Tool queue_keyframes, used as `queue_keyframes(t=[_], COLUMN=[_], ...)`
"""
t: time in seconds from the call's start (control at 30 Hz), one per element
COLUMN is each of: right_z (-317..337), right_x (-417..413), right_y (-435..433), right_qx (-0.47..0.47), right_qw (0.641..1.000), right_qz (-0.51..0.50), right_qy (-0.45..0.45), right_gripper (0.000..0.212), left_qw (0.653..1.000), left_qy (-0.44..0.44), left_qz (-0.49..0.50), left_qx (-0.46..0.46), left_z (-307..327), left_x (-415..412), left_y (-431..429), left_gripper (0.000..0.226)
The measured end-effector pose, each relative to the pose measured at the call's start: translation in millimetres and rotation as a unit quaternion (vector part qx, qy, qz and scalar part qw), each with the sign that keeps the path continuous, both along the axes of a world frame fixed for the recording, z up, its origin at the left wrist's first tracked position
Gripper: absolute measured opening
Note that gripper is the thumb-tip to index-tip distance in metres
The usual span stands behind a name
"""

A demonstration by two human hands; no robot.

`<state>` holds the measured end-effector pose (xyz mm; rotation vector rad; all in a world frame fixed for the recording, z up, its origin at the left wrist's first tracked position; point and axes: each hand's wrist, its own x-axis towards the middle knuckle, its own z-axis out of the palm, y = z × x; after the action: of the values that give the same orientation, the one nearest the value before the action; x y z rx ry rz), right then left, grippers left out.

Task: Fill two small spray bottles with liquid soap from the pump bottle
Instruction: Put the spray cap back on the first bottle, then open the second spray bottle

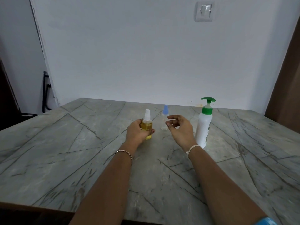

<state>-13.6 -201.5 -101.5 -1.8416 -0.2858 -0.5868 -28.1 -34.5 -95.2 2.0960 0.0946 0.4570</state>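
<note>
A small spray bottle with a white nozzle (147, 125) holds yellow liquid and stands upright on the table; my left hand (138, 132) is wrapped around its body. Behind it and to the right stands a second small clear spray bottle with a blue cap (164, 120), which looks empty. My right hand (180, 129) hovers just in front and to the right of that bottle, fingers curled apart, holding nothing. The white pump bottle with a green pump head (204, 125) stands upright to the right of my right hand.
The grey marble-patterned table (81, 151) reaches back to a white wall. A light switch (204, 11) is set high on the wall. A brown panel (287, 75) stands at the right edge, and dark furniture with cables at the far left.
</note>
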Motion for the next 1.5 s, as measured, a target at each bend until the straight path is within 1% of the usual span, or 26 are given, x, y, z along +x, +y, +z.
queue_keyframes(t=[0.3, 0.5, 0.67, 0.77, 0.8, 0.87, 0.97, 1.03, 1.1, 1.17, 1.3, 1.5], right_z=[-2, -3, -1, 2, 3, 4, 2, 2, 3, 5, 2, 2], right_x=[5, 5, 4, 6, 8, 16, 30, 38, 46, 54, 69, 82], right_y=[-2, -6, -7, -3, -1, 4, 8, 10, 12, 14, 16, 21], right_qx=[-0.014, -0.018, -0.012, -0.026, -0.04, -0.082, -0.148, -0.181, -0.193, -0.185, -0.177, -0.181], right_qw=[0.999, 0.997, 0.996, 0.995, 0.995, 0.992, 0.98, 0.972, 0.967, 0.966, 0.967, 0.97], right_qz=[-0.04, -0.066, -0.074, -0.08, -0.079, -0.073, -0.07, -0.08, -0.085, -0.084, -0.06, -0.056], right_qy=[0.032, 0.044, 0.048, 0.046, 0.048, 0.07, 0.11, 0.13, 0.143, 0.161, 0.175, 0.155], right_gripper=[0.018, 0.018, 0.019, 0.02, 0.024, 0.037, 0.059, 0.068, 0.074, 0.076, 0.072, 0.047], left_qw=[0.998, 0.999, 0.998, 0.998, 0.998, 0.998, 0.997, 0.997, 0.997, 0.997, 0.998, 0.998], left_qy=[-0.017, -0.007, -0.008, -0.004, -0.002, -0.003, -0.003, 0.006, 0.011, 0.014, 0.01, 0.007], left_qz=[0.042, 0.032, 0.031, 0.043, 0.05, 0.063, 0.071, 0.071, 0.075, 0.077, 0.066, 0.057], left_qx=[-0.037, -0.039, -0.051, -0.044, -0.038, -0.018, 0.007, 0.013, 0.009, -0.002, -0.01, -0.024], left_z=[2, 0, -1, -1, -1, -2, -3, -3, -3, -3, -5, -8], left_x=[3, 7, 7, 7, 7, 7, 8, 9, 10, 12, 16, 22], left_y=[8, 9, 8, 8, 8, 10, 12, 12, 12, 12, 10, 10], left_gripper=[0.066, 0.072, 0.074, 0.073, 0.073, 0.074, 0.074, 0.074, 0.072, 0.071, 0.069, 0.068])
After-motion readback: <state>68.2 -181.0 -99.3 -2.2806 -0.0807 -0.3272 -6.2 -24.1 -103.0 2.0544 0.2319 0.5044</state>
